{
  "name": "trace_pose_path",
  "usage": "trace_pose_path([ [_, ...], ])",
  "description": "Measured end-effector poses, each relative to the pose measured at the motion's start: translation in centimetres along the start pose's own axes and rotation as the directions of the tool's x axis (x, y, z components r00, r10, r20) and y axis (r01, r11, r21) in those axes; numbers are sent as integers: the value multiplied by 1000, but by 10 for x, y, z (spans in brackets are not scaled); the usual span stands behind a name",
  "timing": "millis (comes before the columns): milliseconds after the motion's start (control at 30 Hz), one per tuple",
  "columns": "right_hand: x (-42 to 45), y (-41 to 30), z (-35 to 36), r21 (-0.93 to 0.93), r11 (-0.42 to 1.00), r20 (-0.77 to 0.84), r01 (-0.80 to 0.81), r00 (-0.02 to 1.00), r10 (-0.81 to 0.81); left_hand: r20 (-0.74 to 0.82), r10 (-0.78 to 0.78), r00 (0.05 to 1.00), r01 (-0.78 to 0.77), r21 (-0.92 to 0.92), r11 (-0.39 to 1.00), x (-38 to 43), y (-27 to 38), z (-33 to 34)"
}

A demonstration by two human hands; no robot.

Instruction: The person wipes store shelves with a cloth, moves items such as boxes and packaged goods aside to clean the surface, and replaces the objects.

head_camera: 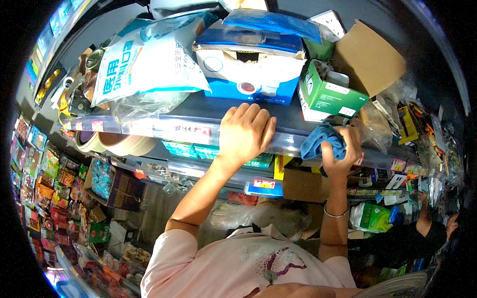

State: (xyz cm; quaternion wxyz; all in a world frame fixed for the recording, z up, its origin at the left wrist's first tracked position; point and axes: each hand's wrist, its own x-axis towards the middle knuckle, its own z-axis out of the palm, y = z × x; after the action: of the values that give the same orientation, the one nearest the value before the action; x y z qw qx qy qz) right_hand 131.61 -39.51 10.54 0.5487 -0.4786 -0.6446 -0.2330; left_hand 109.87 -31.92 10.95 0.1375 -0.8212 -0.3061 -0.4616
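Observation:
My left hand [246, 128] rests on the front edge of a dark shelf [214, 108], its fingers curled and its palm side hidden. Bunched in my right hand [344, 149] is a blue cloth [316, 143], pressed against the clear price-strip edge [287, 140] of the same shelf. Behind my left hand stands a blue and white cardboard box [242, 80] with a torn opening. A green box [331, 97], its top open, sits just beyond the cloth. To the left, a white and blue plastic pack [152, 59] of medical masks leans on the shelf.
Rolls of cream tape [126, 143] and a brown carton [303, 184] occupy the lower shelf. A tan cardboard piece [367, 57] stands behind the green box. Hanging packets [61, 190] line the left side. At far right is another person [406, 238] in dark clothing.

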Motion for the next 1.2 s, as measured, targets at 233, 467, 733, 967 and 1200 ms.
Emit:
trace_pose_path([
  [233,-1,1,5,10,1000,-12,-28,1000,28,-142,59,988,-93,-247,965,35,16,-4],
  [467,1,-2,3,-10,1000,2,-24,1000,24,-136,258,957,-275,-132,952,78,57,15],
  [733,-1,-3,1,-6,999,21,-34,999,34,-98,348,932,-356,-78,931,88,52,37],
  [967,-3,2,2,50,999,50,0,999,-2,-191,388,901,-417,-146,897,80,54,17],
  [1200,-70,50,14,2,996,180,-91,980,89,-257,536,804,-588,-211,781,56,61,-19],
])
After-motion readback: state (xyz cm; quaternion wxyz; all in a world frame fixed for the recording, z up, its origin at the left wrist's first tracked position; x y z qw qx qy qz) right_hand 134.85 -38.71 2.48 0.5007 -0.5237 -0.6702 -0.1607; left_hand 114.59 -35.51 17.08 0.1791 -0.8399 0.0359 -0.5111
